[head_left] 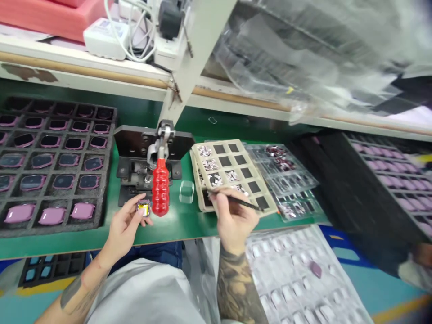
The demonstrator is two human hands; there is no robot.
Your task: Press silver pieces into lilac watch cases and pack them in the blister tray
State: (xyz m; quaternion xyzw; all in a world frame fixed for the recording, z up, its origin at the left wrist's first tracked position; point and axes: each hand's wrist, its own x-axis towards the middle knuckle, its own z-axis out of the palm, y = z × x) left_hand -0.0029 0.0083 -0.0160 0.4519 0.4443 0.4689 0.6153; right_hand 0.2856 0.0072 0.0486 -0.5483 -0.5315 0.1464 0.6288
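Observation:
My left hand (123,227) is closed around a small watch case (143,208), its inside facing up and showing yellow and silver. In my right hand (235,225) is a slim black tool that looks like tweezers (243,203), tip pointing left over a beige compartment tray (268,198). That tray holds small white and dark pieces beside black squares. Just right of the watch case stands a toggle clamp press with a red handle (160,186). A clear rounded frame (186,192) lies on the green bench (175,229) between press and tray.
A dark foam tray (106,180) of purple watches fills the left. Clear plastic trays (293,180) with small parts lie right of the beige one. Above runs a shelf (135,85) with a slanted post. A white tray (286,274) sits lower right; beyond, a person's hand (423,255) shows.

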